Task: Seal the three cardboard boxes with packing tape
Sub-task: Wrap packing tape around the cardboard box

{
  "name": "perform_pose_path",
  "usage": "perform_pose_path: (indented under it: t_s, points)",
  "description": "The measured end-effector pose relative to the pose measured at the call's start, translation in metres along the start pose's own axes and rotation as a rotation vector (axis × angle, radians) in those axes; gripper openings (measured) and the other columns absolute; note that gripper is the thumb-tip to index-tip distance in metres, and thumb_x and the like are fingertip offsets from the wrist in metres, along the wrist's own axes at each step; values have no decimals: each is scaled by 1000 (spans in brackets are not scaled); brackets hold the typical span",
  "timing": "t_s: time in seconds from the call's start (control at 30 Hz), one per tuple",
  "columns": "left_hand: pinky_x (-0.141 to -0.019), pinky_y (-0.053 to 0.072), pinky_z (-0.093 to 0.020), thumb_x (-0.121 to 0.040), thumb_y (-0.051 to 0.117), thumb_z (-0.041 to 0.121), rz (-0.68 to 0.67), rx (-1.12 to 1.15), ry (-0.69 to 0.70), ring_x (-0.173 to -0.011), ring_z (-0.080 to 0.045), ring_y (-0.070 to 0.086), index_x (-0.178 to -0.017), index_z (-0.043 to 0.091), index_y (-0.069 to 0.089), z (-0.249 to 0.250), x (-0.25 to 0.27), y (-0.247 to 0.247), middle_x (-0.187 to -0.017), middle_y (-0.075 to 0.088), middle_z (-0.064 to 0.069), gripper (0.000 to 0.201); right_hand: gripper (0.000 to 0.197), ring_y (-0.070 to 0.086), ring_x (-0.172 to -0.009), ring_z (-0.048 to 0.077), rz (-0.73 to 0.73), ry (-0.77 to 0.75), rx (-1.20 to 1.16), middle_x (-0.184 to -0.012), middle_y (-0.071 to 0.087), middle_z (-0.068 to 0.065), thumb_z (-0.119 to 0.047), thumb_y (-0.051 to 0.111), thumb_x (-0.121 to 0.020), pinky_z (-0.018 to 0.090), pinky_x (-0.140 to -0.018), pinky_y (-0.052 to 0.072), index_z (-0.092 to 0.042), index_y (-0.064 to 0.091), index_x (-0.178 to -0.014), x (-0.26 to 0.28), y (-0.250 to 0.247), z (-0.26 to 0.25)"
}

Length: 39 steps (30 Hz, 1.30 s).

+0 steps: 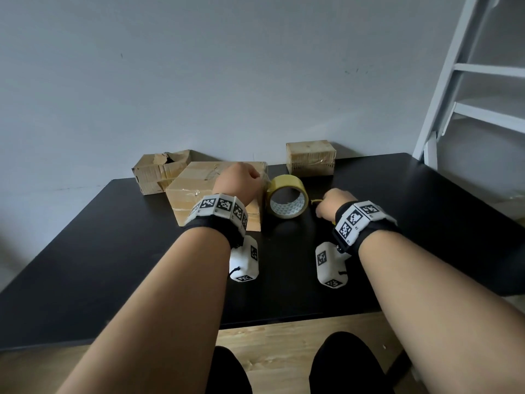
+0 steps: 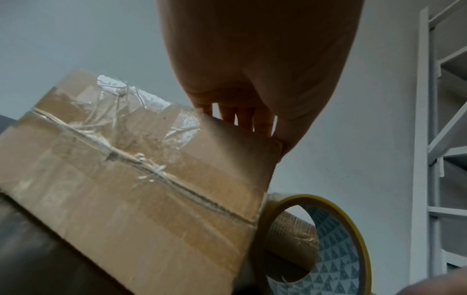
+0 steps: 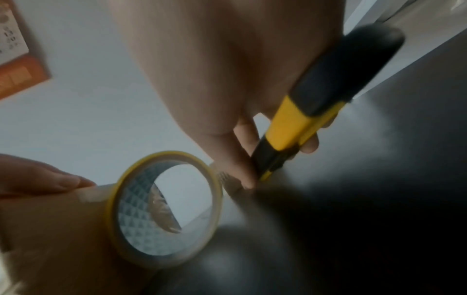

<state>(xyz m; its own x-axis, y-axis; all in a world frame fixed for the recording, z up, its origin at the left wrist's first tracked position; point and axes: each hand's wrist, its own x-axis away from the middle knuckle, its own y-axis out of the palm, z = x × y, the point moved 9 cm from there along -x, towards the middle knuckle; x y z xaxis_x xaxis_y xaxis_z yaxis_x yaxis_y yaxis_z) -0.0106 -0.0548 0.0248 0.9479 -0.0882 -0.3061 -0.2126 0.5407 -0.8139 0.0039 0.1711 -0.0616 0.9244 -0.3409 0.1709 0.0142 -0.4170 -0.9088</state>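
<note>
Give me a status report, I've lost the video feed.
Left hand pressing tape onto near box. Right hand gripping yellow-black utility knife by tape roll. Nothing in the way.

Cardboard box (image 1: 193,183), glossy tape (image 1: 287,198)
</note>
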Motion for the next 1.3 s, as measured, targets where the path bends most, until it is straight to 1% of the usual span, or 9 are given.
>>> perform_pose_path:
  t_s: [0.17, 0.3, 0.37, 0.47, 0.6, 0.8, 0.97, 1.13, 1.3]
  points:
    - [-63, 44, -26, -78, 61, 22, 35, 1, 10, -80, -18, 60, -83, 18, 68, 1, -8, 1, -84, 67, -1, 10, 44, 61, -111, 30, -46, -17, 69, -123, 63, 12, -30, 71, -86, 37, -92, 50, -11, 62, -123, -10, 10, -1]
    - [-67, 45, -28, -80, 60, 21, 70, -72, 46, -86, -21, 59, -79, 15, 66, 8, -18, 0, -86, 66, -4, 9, 28, 63, -100, 34, 170, -185, -144, -104, 68, 13, -28, 52, -96, 34, -77, 47, -6, 70, -99, -9, -25, -27]
    - [-69, 46, -29, -81, 59, 22, 89, -104, 50, -90, -23, 58, -78, 13, 64, 10, -22, 2, -88, 65, -6, 10, 31, 63, -97, 34, 234, -310, -250, -101, 69, 13, -21, 46, -98, 35, -79, 48, -3, 71, -98, 2, -42, -48]
    - [-77, 52, -38, -79, 57, 23, 111, -153, 35, -95, -24, 55, -87, 11, 65, 11, -26, 5, -95, 62, -6, 16, 32, 61, -104, 29, 177, -420, -281, -113, 68, 11, -23, 44, -101, 38, -89, 49, -7, 69, -112, 12, -42, -75]
    - [-79, 52, -39, -78, 55, 20, 146, -219, 21, -98, -25, 53, -93, 8, 65, 13, -30, 6, -97, 60, -7, 21, 35, 60, -111, 26, 60, -424, -299, -122, 65, 8, -32, 52, -99, 35, -93, 48, -11, 63, -125, 8, -27, -88]
    - [-79, 48, -37, -75, 56, 21, 148, -224, -12, -101, -26, 51, -94, 8, 64, 9, -34, 8, -99, 59, -7, 25, 24, 64, -99, 24, 43, -429, -440, -105, 70, 7, -24, 62, -92, 35, -88, 52, -8, 72, -107, 6, -28, -89]
    - [-90, 44, -41, -77, 57, 25, 139, -191, -14, -104, -29, 49, -97, 8, 65, 5, -37, 12, -105, 58, -10, 28, 18, 57, -96, 19, 113, -465, -332, -108, 65, 3, -17, 60, -93, 27, -77, 42, -16, 69, -109, 4, -30, -94]
    - [-93, 42, -41, -80, 57, 29, 133, -197, -11, -108, -29, 47, -102, 9, 65, 3, -38, 14, -109, 57, -11, 31, 19, 55, -107, 28, 243, -488, -146, -113, 59, 10, -13, 62, -89, 39, -89, 50, -16, 68, -107, 7, -34, -102]
    - [-95, 42, -42, -81, 56, 28, 126, -208, -10, -109, -30, 47, -104, 9, 65, 4, -37, 15, -112, 56, -11, 31, 22, 50, -111, 30, 332, -493, 3, -114, 59, 10, -14, 57, -90, 39, -91, 43, -15, 65, -111, 18, -38, -105]
